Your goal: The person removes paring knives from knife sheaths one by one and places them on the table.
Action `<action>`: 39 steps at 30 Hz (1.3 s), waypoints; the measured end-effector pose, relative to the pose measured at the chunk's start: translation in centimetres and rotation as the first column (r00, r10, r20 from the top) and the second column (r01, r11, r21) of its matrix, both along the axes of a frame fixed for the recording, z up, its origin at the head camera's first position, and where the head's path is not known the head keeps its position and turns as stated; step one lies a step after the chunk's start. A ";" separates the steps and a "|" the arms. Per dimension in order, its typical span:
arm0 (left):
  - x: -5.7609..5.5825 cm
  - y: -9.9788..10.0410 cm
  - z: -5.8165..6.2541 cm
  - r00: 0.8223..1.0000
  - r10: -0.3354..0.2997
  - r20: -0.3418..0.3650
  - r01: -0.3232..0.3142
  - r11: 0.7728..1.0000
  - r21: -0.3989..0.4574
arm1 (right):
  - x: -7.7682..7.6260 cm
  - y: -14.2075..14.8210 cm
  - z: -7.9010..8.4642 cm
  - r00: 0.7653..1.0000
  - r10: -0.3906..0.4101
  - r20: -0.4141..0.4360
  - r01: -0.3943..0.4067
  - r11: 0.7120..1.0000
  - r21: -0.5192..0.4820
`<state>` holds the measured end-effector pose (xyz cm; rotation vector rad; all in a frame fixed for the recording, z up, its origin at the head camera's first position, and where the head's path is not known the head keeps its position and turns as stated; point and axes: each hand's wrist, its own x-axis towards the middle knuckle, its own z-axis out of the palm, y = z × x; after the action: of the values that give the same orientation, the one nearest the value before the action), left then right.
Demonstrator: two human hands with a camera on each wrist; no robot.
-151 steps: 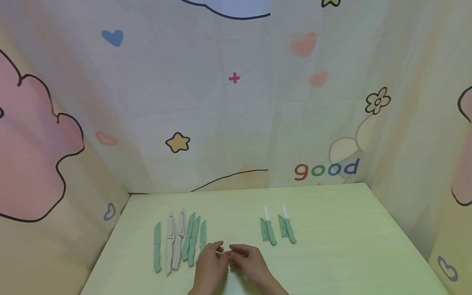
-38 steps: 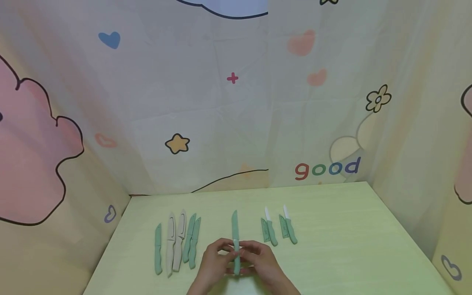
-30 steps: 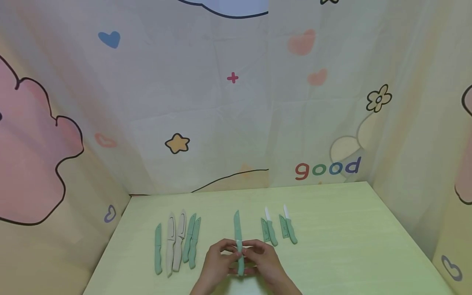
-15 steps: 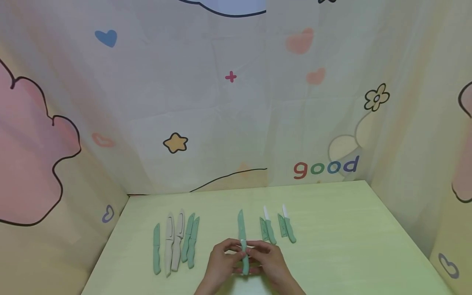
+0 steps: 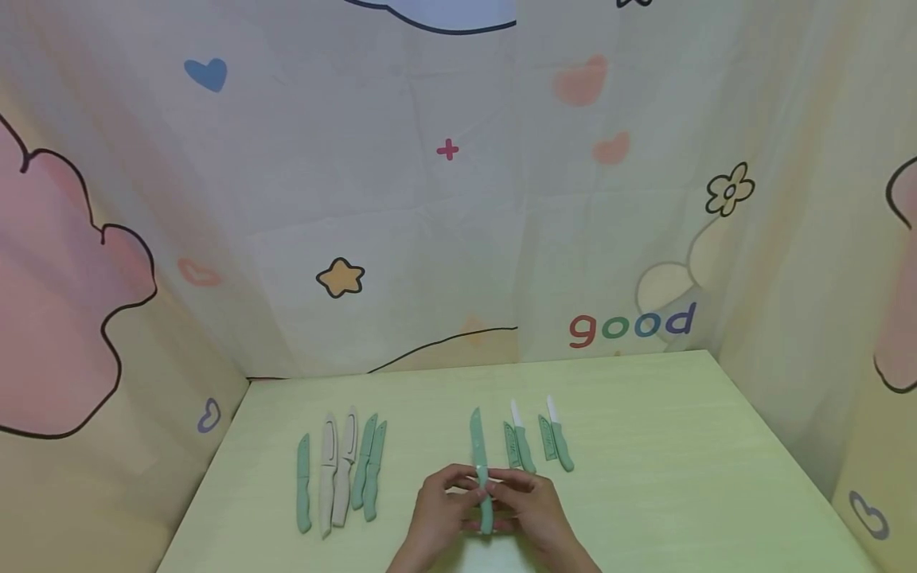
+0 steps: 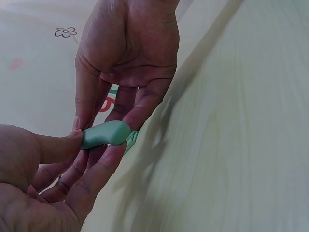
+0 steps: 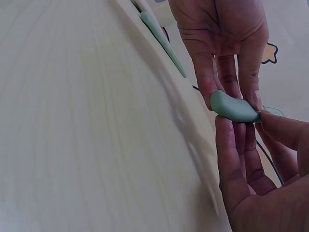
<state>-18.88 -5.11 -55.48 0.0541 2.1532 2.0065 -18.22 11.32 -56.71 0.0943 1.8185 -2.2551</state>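
Both hands hold one green knife upright between them near the table's front, its blade end (image 5: 478,436) covered by a green sheath and pointing away. The left hand (image 5: 440,509) pinches its handle (image 5: 486,517) from the left, thumb on the near face. From the right, the right hand (image 5: 536,509) grips the same handle with thumb and fingers. In the left wrist view the rounded handle butt (image 6: 108,133) shows between the fingertips of both hands. The right wrist view also shows the handle (image 7: 234,107) pinched, the sheath mostly hidden.
On the left of the table (image 5: 645,493) lie a sheathed green knife (image 5: 304,485), two beige knives (image 5: 328,477) (image 5: 345,469) and two more green knives (image 5: 363,461) (image 5: 374,473). To the right are two bare white-bladed knives (image 5: 523,442) (image 5: 559,438), each beside its green sheath (image 5: 511,446) (image 5: 548,438).
The green knife at the right end of the left row has been picked up and held between both hands. Over the last second, hands and knife have shifted slightly right.
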 end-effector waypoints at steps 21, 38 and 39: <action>0.2 0.7 -0.5 0.997 -0.071 -0.004 0.071 0.996 0.050 | 0.5 1.1 0.6 1.000 0.010 0.006 -0.010 0.999 0.038; -1.1 -0.2 0.1 0.994 -0.112 0.008 0.112 0.992 0.052 | 0.7 1.2 0.6 0.998 0.053 0.013 -0.054 0.997 0.047; -1.3 -0.2 0.1 0.995 -0.101 0.010 0.100 0.993 0.063 | 0.8 1.2 0.6 0.998 0.054 0.014 -0.054 0.997 0.047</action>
<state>-20.15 -5.36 -55.35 0.1545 2.0373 2.0112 -17.46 12.50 -56.13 0.0667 1.8457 -2.1707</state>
